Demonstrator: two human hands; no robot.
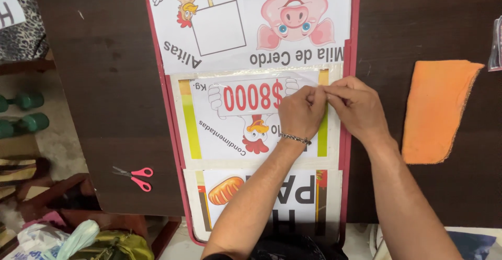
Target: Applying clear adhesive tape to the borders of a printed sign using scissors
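While both hands meet over the red-framed board point(171, 134), here's the count as I see it. One board lies flat on one dark wooden table point(104, 82), and it carries four paper signs: a chicken sign point(201, 24) and a pig sign point(298, 24) side by side at the board's far end, one price sign point(235, 119) with a rooster drawing in the board's middle, and one bread sign point(230, 192) at its near end.

The left hand point(299, 113) sits on the price sign with the fingers curled in, thumb and forefinger pinched together at that sign's upper right corner. One bead bracelet point(295, 138) circles that wrist. The right hand point(355, 108) comes in from the board's right rim, its fingertips pinched too and touching the left hand's fingertips. Something thin and clear, like tape or film point(261, 80), runs along the top of the price sign toward the pinch, but I can't tell for sure what the fingers grip.

Off the board: one pair of pink-handled scissors point(135, 176) lies on the table just left of the board's near end, blades shut. One orange cloth point(438, 111) lies well to the board's right. Two green dumbbells point(23, 112) sit on the floor far left of the board.
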